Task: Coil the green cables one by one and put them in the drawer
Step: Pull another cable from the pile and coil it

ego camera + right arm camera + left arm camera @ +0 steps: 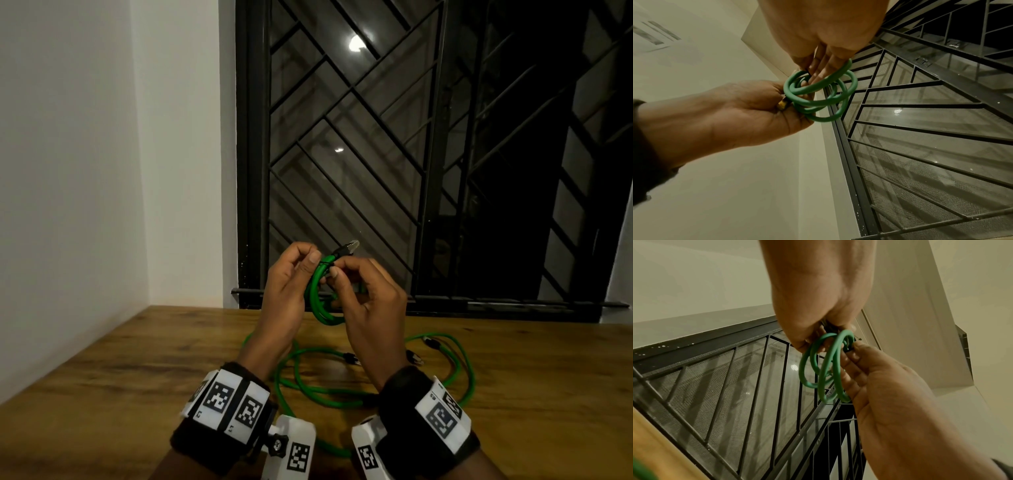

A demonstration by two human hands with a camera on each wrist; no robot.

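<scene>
Both hands hold one small coil of green cable point(320, 303) up in the air above the wooden table point(102, 377). My left hand point(308, 260) pinches the coil's top from the left. My right hand point(337, 270) pinches it just below the metal-tipped plug point(350, 246), which sticks up to the right. In the left wrist view the coil point(826, 369) hangs in several loops between the left hand point(813, 340) and the right hand point(857, 356). The right wrist view shows the coil point(818, 95) around my right fingers point(824, 71). No drawer is in view.
More green cables point(342, 401) lie in loose loops on the table under my hands, their black plugs point(351, 358) in the middle. A barred dark window point(376, 154) stands behind the table. A white wall point(85, 171) closes the left side.
</scene>
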